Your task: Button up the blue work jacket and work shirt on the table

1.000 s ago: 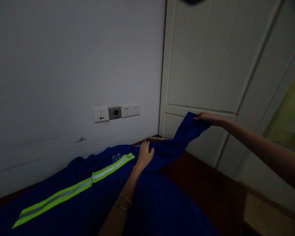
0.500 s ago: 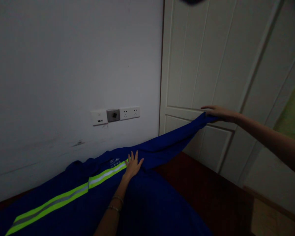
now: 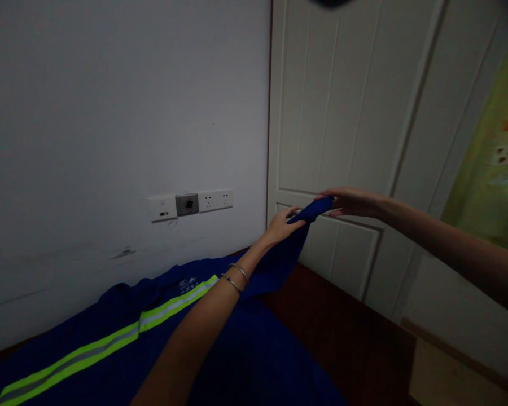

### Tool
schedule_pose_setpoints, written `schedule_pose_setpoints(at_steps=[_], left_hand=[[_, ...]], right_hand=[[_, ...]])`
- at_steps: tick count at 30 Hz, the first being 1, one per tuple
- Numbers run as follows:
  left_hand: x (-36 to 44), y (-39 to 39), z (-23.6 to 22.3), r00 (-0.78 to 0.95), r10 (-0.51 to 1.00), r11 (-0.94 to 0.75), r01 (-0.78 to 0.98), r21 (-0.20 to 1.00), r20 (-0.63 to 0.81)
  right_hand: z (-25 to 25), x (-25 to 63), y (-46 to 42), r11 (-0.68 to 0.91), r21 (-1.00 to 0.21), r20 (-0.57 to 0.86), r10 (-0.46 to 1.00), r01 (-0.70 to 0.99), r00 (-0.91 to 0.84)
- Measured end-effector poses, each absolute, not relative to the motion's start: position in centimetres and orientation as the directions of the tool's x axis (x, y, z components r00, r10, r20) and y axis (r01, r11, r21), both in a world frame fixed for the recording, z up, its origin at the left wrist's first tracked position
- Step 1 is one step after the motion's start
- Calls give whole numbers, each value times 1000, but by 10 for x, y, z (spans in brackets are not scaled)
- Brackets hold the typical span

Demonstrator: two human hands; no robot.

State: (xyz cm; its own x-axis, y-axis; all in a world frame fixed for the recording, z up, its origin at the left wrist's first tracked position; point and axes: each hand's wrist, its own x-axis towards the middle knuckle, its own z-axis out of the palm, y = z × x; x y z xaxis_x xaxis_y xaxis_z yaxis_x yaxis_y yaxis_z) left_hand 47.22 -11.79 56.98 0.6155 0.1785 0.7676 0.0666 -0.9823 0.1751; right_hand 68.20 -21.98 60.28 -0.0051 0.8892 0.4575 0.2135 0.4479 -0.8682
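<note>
A blue work jacket [image 3: 237, 349] with a yellow and grey reflective stripe [image 3: 110, 344] lies spread over a dark wooden surface. One sleeve [image 3: 296, 237] is lifted off it toward the door. My right hand [image 3: 351, 202] pinches the sleeve's cuff end from the right. My left hand [image 3: 284, 224], with two thin bracelets on the wrist, grips the same sleeve just left of it. Both hands are raised in front of the door's lower panel.
A white wall [image 3: 110, 113] runs along the left with a row of sockets and a switch [image 3: 190, 204]. A white panelled door [image 3: 347, 113] stands ahead. The dark wooden surface [image 3: 355, 344] ends at the lower right, with lighter floor [image 3: 457, 383] beyond.
My left hand left the jacket's body and rose to grip the sleeve near the cuff. My right hand drew the cuff leftward, so the stretched sleeve now hangs folded between both hands.
</note>
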Motion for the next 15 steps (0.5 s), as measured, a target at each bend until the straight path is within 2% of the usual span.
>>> schedule_pose_setpoints(at_steps=[3,5,7,9,11,13,15], left_hand=[[480,-112,583,672,216,-956,-1,293,708],[478,-110,589,642,293,-931,23,364,709],[476,-111,593,598,350,-908,27,418,721],[475,-112,597,584,372,-893,12,451,722],[476,-112,601,591,388,-879,7,477,707],[478,-113,605,590,405,-867,5,498,699],[479,-113,608,580,409,-861,-10,509,704]], right_hand=[[603,684,-240,480,-842,455,877,244,-155],[602,686,-246,515,-781,466,857,355,-219],[600,687,-244,518,-694,493,848,499,-194],[599,686,-237,483,-568,554,823,666,-125],[598,682,-231,435,-386,654,751,814,-91],[596,677,-228,411,-190,760,637,892,-132],[595,671,-227,412,-77,826,536,908,-173]])
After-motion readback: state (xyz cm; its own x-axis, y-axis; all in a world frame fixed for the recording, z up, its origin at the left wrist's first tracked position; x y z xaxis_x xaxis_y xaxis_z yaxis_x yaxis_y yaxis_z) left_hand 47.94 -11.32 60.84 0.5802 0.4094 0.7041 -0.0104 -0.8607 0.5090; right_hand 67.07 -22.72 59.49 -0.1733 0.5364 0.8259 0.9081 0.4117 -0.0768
